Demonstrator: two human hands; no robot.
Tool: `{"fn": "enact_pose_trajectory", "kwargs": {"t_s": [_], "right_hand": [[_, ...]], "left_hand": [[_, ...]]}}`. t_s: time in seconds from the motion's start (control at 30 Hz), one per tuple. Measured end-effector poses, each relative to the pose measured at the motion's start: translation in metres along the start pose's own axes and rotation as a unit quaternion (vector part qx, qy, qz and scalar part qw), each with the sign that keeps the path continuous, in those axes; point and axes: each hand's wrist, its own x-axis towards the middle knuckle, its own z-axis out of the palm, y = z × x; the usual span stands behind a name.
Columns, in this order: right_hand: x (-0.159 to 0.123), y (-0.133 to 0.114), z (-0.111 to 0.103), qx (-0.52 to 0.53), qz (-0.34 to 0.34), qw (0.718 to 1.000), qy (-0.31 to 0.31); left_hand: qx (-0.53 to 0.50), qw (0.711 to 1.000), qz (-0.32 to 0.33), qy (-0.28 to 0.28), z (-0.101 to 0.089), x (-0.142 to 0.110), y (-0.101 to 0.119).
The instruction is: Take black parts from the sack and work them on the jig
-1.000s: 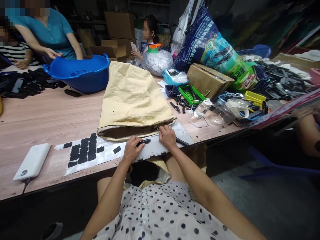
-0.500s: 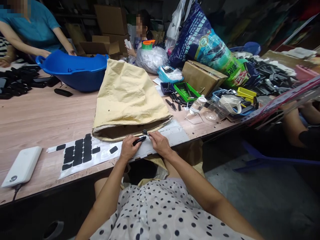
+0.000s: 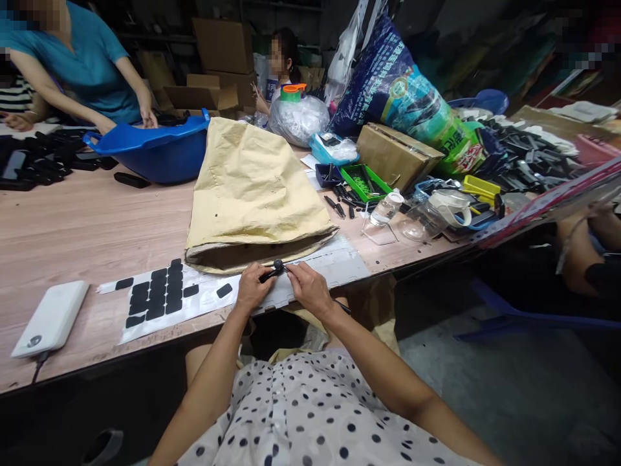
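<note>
Work looks mid-way: small round-headed black pc [image 3: 278, 265] w/ thin stem, pinched in grip of R hand [image 3: 309, 288], seems to meet slim black rod-like pc [image 3: 268, 276] pinched by L hand [image 3: 252, 286]; can't tell if joined. Both pcs, dark, smooth-looking, are over pale-grey flat board [image 3: 347, 262] at near edge of wood-look surface [image 3: 145, 213], by tan sack [image 3: 257, 188]'s open mouth.

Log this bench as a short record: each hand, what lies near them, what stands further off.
Left hand: holds a black piece
Right hand: holds a slim tool with a dark round end, close to the black piece
Beyond the hands: yellow sack, mouth towards the person
Left of the hands: white sheet bearing black pads
Further off: blue basin, left of the sack
</note>
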Motion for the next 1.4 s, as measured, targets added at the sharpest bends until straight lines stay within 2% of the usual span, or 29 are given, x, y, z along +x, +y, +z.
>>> {"fn": "enact_pose_trajectory", "kwargs": {"t_s": [0.1, 0.23, 0.33, 0.47, 0.6, 0.8, 0.93, 1.03, 1.1, 1.23, 1.3, 1.4], "right_hand": [[0.001, 0.003, -0.001, -0.004, 0.013, 1.0, 0.02], [0.0, 0.008, 0.002, -0.016, 0.017, 1.0, 0.003], [0.004, 0.015, 0.003, -0.026, 0.027, 0.999, 0.015], [0.02, 0.033, 0.002, -0.071, 0.042, 0.996, 0.023], [0.035, 0.056, 0.002, -0.145, 0.017, 0.989, -0.003], [0.036, 0.072, 0.012, -0.166, 0.003, 0.986, 0.013], [0.034, 0.073, 0.017, -0.162, 0.004, 0.987, 0.02], [0.034, 0.074, 0.018, -0.161, 0.001, 0.987, 0.023], [0.034, 0.075, 0.019, -0.16, 0.001, 0.987, 0.026], [0.033, 0.075, 0.021, -0.155, 0.006, 0.987, 0.032], [0.033, 0.075, 0.022, -0.153, 0.008, 0.988, 0.034], [0.033, 0.075, 0.022, -0.153, 0.008, 0.988, 0.035]], "left_hand": [[-0.003, 1.0, 0.0, 0.001, 0.001, 0.0, -0.001], [0.002, 1.0, -0.004, 0.003, 0.001, 0.0, -0.001], [0.005, 1.0, -0.001, 0.003, 0.002, 0.0, -0.004], [0.003, 1.0, 0.002, 0.004, 0.004, 0.0, -0.006], [0.006, 1.0, 0.003, 0.009, 0.004, -0.001, -0.004], [0.004, 1.0, 0.011, 0.011, 0.004, -0.002, 0.001], [-0.013, 0.999, 0.026, 0.032, -0.001, -0.005, 0.01], [-0.052, 0.997, 0.04, 0.05, -0.006, -0.024, 0.025], [-0.078, 0.996, 0.044, 0.018, -0.007, -0.047, 0.037], [-0.093, 0.988, 0.024, -0.117, 0.002, -0.095, 0.05], [-0.065, 0.982, -0.017, -0.175, 0.01, -0.11, 0.048], [0.022, 0.964, -0.104, -0.245, 0.02, -0.117, 0.04]]}}
